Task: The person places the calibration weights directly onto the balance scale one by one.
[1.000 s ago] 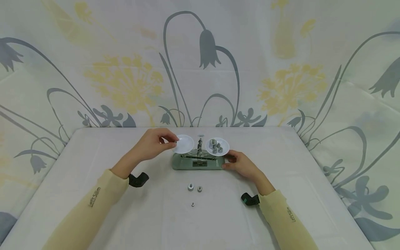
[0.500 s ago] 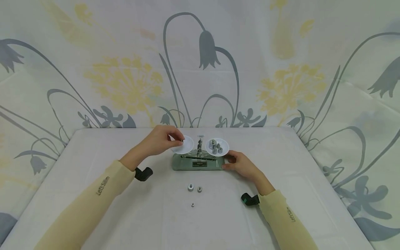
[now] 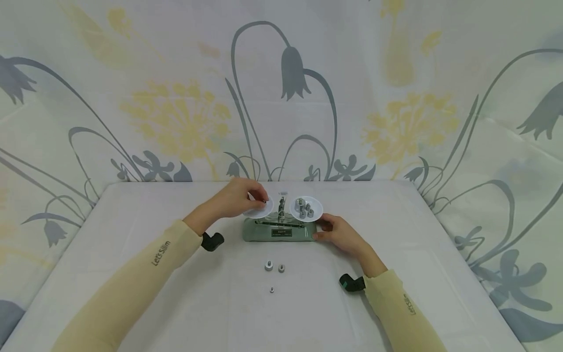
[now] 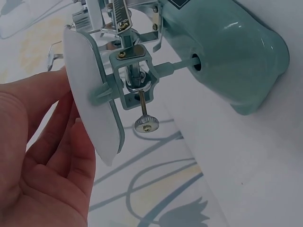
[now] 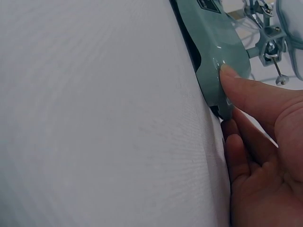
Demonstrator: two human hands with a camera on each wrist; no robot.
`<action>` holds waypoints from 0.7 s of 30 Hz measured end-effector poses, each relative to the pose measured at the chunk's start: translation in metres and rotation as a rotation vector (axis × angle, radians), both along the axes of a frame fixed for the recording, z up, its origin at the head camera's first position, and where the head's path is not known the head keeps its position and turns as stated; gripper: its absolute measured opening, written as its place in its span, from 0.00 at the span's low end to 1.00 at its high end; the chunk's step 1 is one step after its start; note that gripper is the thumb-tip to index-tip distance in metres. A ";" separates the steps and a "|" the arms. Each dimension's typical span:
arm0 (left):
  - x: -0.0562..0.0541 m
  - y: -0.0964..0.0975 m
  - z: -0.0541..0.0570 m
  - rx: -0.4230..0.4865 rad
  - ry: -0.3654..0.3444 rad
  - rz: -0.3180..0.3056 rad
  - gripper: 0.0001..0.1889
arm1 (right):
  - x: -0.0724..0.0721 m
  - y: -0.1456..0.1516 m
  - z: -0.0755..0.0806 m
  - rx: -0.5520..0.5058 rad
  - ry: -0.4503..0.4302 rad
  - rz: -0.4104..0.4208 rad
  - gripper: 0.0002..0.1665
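Note:
A green balance scale with two white pans stands toward the back of the table. Over its left pan, my left hand pinches a small metal weight, mostly covered by the fingertips. In the left wrist view the pan is edge-on and hides those fingertips. The right pan bears several silver weights. My right hand grips the right end of the base; the right wrist view has the thumb on its surface and the fingers curled at the end.
In front of the scale, a larger weight, a medium weight and a tiny weight stand on the white table. A flower-patterned cloth hangs behind the table's back edge.
My left hand has moved right, from the left pan's outer edge to over the pan, with the small weight. The right hand stays on the base.

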State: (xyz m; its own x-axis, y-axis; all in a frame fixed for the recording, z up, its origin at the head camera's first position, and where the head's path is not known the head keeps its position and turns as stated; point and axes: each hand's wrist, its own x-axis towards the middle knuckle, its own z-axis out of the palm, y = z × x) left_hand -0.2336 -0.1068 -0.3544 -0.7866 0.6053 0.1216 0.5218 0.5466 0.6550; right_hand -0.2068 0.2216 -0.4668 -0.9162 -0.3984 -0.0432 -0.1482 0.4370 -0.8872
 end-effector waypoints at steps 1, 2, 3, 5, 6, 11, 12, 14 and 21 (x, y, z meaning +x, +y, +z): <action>0.000 0.001 -0.001 -0.003 0.001 -0.004 0.06 | 0.000 0.000 0.000 0.002 -0.002 -0.002 0.35; -0.001 0.001 -0.001 -0.006 0.002 -0.007 0.06 | 0.000 0.000 0.000 0.005 0.002 -0.001 0.35; -0.001 0.002 -0.001 -0.008 -0.001 -0.006 0.06 | 0.000 0.000 0.000 0.008 0.007 -0.001 0.34; -0.001 0.002 -0.002 -0.009 -0.010 -0.007 0.06 | 0.000 0.001 0.000 0.005 0.006 -0.006 0.34; -0.001 0.003 -0.002 -0.009 -0.015 -0.006 0.06 | 0.000 0.001 0.000 0.003 0.006 -0.007 0.34; -0.001 0.003 -0.002 -0.016 -0.023 -0.002 0.06 | 0.000 0.001 -0.002 0.000 0.006 0.001 0.34; 0.000 0.003 -0.002 -0.018 -0.021 -0.002 0.06 | 0.000 0.001 -0.002 0.003 0.009 0.003 0.34; 0.000 0.002 -0.002 -0.018 -0.026 -0.001 0.05 | 0.000 0.001 -0.002 0.005 0.011 0.004 0.34; 0.001 0.002 0.000 -0.001 -0.043 0.011 0.06 | 0.000 0.000 -0.002 0.001 0.022 0.002 0.34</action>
